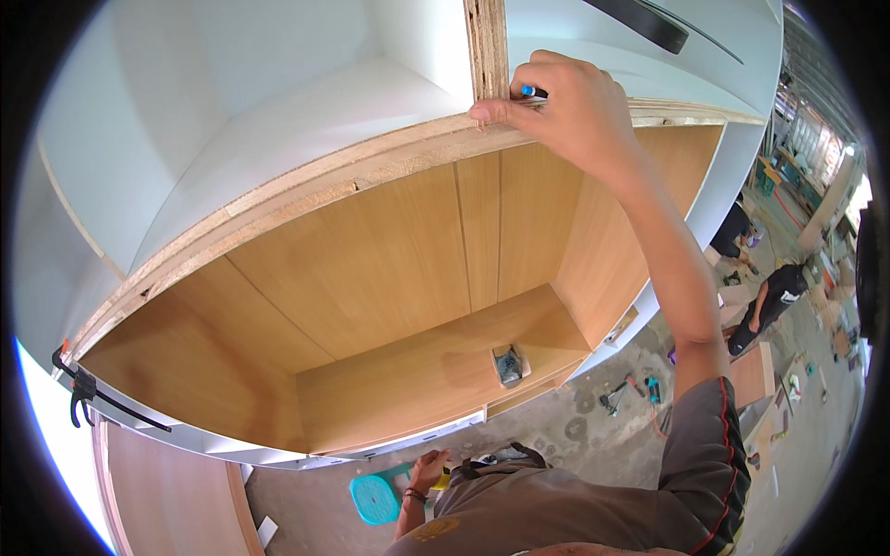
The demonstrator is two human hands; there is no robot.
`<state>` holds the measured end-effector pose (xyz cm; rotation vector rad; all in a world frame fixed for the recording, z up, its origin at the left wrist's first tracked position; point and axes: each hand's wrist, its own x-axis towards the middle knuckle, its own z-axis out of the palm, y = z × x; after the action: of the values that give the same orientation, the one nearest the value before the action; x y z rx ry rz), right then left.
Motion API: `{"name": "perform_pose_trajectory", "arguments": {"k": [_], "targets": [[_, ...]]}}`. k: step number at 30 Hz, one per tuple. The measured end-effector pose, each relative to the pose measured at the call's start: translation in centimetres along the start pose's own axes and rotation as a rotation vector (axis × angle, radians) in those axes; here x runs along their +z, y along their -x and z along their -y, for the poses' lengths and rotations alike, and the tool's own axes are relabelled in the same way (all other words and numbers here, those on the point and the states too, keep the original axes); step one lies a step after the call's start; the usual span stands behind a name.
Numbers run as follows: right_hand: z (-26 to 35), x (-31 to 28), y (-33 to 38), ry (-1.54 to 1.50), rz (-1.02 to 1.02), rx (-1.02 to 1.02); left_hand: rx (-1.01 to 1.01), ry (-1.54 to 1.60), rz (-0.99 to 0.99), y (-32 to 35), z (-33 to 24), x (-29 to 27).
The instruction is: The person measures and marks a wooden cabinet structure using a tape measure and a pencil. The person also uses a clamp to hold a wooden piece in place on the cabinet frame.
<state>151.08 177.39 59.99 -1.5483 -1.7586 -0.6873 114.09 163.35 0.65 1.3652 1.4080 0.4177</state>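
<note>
My right hand is raised to the raw plywood front edge of a cabinet shelf. Its fingers are curled round a pen with a blue end, mostly hidden in the grip. The thumb lies on the wood where an upright plywood divider meets the shelf edge. Low by my waist, my left hand has its fingers bent in. Just beside it shows a yellow thing, partly covered; whether the hand grips it is not clear.
A small open box sits on the cabinet's lower wooden panel. A black bar clamp grips the left end. Black edging strip lies in the upper compartment. A turquoise stool, scattered tools and other people are on the floor.
</note>
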Motion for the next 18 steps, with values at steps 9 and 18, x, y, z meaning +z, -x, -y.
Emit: {"name": "perform_pose_trajectory", "arguments": {"k": [9,18], "targets": [[-0.7,-0.4,0.3,-0.068,0.018,-0.032,-0.006,-0.02,0.006,-1.6,0.1,-3.2],[-1.9,1.0,2.9,-0.292,-0.173,-0.12,0.3,0.151,0.016,-1.8,-4.4,-3.6]]}}
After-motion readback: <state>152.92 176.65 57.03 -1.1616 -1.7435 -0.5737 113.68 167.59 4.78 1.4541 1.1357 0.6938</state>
